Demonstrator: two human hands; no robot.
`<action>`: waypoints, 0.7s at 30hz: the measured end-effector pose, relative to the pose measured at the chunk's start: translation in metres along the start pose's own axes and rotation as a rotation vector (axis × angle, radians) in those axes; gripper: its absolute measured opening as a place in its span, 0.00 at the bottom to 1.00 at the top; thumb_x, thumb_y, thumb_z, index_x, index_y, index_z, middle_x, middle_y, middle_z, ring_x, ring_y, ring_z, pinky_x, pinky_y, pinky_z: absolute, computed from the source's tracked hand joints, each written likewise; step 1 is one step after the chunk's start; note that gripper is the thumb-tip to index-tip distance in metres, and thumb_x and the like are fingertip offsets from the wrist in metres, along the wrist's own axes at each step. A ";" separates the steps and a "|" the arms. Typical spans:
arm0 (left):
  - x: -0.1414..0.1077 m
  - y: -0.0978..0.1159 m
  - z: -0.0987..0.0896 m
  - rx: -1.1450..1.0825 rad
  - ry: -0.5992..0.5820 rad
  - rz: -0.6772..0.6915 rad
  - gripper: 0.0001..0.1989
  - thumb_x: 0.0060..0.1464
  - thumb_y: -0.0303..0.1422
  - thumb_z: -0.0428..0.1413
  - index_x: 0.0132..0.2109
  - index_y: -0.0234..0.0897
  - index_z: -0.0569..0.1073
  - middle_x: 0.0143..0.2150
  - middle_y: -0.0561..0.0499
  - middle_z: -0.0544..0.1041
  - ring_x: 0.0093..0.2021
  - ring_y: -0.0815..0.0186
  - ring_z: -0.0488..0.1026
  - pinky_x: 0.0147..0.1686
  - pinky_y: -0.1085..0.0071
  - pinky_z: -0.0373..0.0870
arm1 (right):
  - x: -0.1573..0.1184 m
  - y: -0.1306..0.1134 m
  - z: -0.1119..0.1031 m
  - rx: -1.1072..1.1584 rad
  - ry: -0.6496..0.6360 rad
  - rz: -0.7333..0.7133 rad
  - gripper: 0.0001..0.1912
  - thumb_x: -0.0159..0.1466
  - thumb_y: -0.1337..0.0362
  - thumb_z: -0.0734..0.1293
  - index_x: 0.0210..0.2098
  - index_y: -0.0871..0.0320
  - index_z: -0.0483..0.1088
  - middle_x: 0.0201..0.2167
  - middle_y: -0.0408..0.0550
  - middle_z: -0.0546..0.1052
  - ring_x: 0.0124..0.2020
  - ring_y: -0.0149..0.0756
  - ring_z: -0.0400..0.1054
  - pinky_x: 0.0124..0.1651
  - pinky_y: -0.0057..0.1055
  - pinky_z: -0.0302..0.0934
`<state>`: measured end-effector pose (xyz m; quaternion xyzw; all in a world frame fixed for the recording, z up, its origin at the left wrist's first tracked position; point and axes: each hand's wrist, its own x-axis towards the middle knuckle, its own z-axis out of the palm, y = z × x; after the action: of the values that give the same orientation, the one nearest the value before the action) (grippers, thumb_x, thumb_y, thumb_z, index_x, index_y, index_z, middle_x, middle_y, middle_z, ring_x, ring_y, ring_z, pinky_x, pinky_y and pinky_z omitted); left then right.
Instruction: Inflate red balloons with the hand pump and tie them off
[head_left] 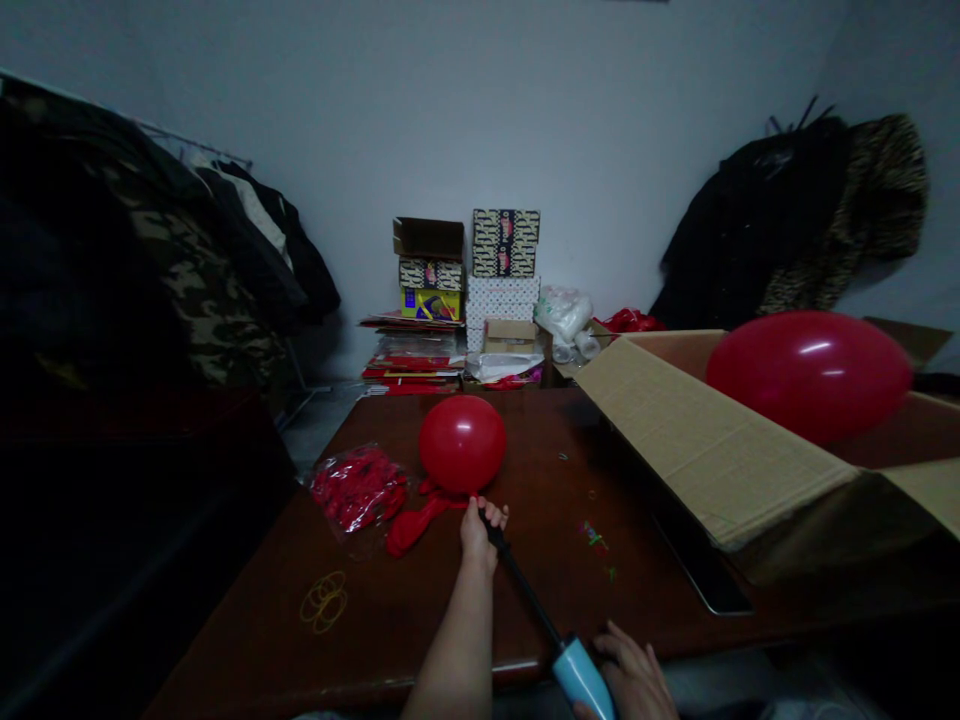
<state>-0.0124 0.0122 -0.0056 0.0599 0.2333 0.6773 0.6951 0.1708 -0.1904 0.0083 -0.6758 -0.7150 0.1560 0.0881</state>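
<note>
An inflated red balloon (462, 445) stands above the table with its neck at my left hand (480, 530). That hand is closed around the neck and the black end of a balloon pump (581, 680). From there the pump's thin black rod slants down to its light blue body at the lower edge. My right hand (637, 672) is at the blue body, its thumb against the pump and its fingers along the far side; part of it is cut off by the frame. Limp red balloons (411, 525) lie beside the inflated one, left of my left hand.
A clear bag of red balloons (358, 490) and yellow rubber bands (324, 602) lie on the left of the brown table (390, 630). At right stands an open cardboard box (705, 440) holding a large red balloon (810, 375), with a phone (705, 570) beside it. Small coloured bands (594, 538) lie nearby.
</note>
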 end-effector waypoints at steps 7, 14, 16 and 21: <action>0.001 0.001 0.001 0.028 0.003 -0.010 0.13 0.52 0.38 0.54 0.26 0.37 0.61 0.17 0.60 0.57 0.16 0.76 0.54 0.34 0.67 0.67 | 0.023 -0.023 -0.019 0.091 -0.094 -0.031 0.28 0.58 0.45 0.55 0.48 0.56 0.68 0.55 0.54 0.64 0.61 0.50 0.48 0.61 0.51 0.37; 0.005 0.000 -0.002 -0.011 0.003 -0.003 0.10 0.53 0.35 0.53 0.27 0.36 0.63 0.18 0.60 0.58 0.16 0.76 0.54 0.32 0.69 0.66 | 0.080 -0.072 -0.023 0.093 0.039 -0.013 0.25 0.59 0.49 0.55 0.44 0.61 0.70 0.54 0.55 0.65 0.61 0.49 0.48 0.61 0.49 0.36; 0.007 0.001 -0.003 -0.056 -0.002 -0.013 0.10 0.53 0.34 0.53 0.27 0.36 0.63 0.18 0.60 0.58 0.16 0.76 0.55 0.32 0.69 0.66 | 0.090 -0.079 -0.020 0.086 0.082 -0.013 0.25 0.60 0.50 0.55 0.43 0.62 0.70 0.53 0.55 0.65 0.61 0.49 0.47 0.61 0.48 0.35; 0.009 0.003 -0.006 -0.146 -0.026 -0.047 0.09 0.53 0.31 0.53 0.27 0.36 0.62 0.18 0.60 0.57 0.17 0.76 0.55 0.31 0.70 0.65 | 0.091 -0.079 -0.011 0.083 0.116 -0.001 0.24 0.60 0.51 0.55 0.43 0.61 0.70 0.53 0.55 0.65 0.61 0.49 0.46 0.61 0.49 0.33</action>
<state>-0.0178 0.0198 -0.0122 0.0124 0.1753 0.6754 0.7162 0.0936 -0.1014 0.0377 -0.6793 -0.7018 0.1458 0.1574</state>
